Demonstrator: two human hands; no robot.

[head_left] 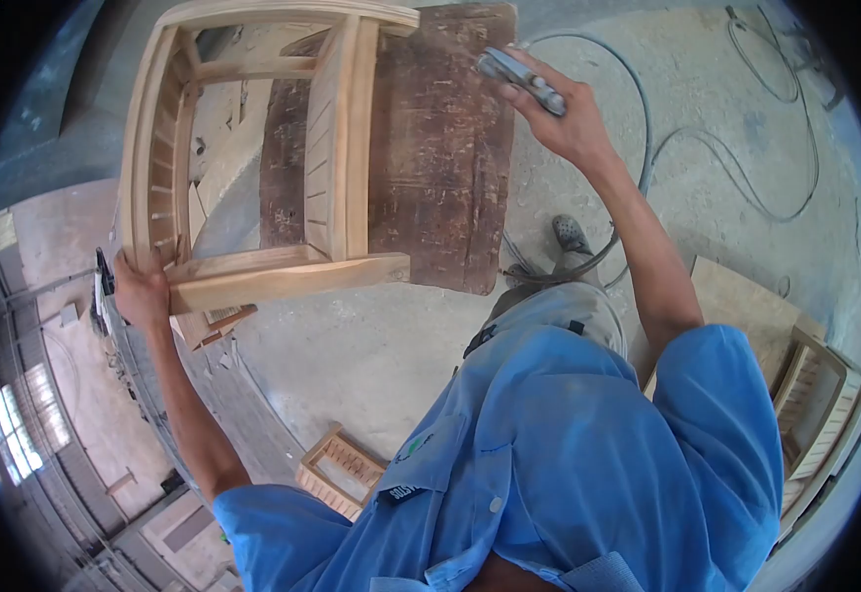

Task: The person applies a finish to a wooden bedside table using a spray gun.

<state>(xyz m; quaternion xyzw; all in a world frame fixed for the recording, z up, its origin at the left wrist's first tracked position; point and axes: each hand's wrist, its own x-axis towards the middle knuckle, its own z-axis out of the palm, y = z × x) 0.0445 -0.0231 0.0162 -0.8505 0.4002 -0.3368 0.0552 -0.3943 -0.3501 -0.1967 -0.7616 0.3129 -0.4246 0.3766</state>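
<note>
A blue shirt (549, 444) fills the nearest part of the view, and both bare arms reach out from it. One grey shoe (571, 235) shows beyond the knee.

Near the body, one small slatted frame (342, 469) lies on the concrete floor (381, 345). On the right is a stack of similar wooden frames (820, 405), whose number cannot be told, with one flat plywood sheet (746, 306) just beside it.

Farther out, the left hand (140, 291) is closed around the near left corner of one unfinished wooden chair frame (263, 148). The frame lies tipped over on one dark, worn board (440, 148), and its row of slats runs along the left side.

The right hand (559, 109) is wrapped around one grey hand tool (521, 79), held over the far right corner of the board, just beside the chair's top rail. Whether the tool touches the wood cannot be told.

Beyond the hands, one thick hose (638, 118) curves back toward the shoe. Thinner cables (766, 128) loop across the far floor, too tangled to count.
</note>
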